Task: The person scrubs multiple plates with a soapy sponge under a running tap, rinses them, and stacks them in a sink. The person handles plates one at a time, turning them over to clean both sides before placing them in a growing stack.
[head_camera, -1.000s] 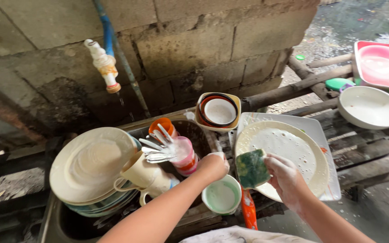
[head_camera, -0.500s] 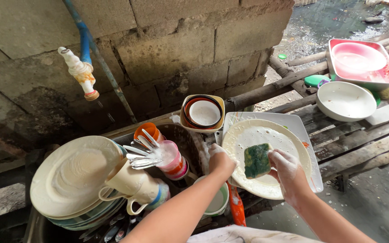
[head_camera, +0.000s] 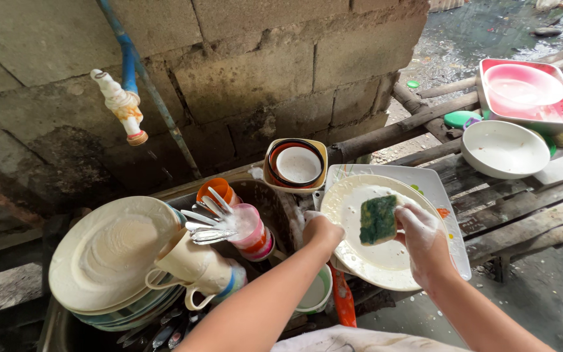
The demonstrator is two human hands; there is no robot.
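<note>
Gripping soapy round plate [head_camera: 373,261] in left hand [head_camera: 322,229], right hand [head_camera: 423,238] grip closed on green sponge [head_camera: 378,220].

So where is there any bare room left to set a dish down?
Bare wooden slats lie right of the square white tray, below the white bowl. The basin is crowded: stacked plates, cups, cutlery.

The right hand [head_camera: 425,241] has carried the sponge [head_camera: 378,219] up onto the plate [head_camera: 386,261], which the left hand [head_camera: 320,231] now grips.
</note>
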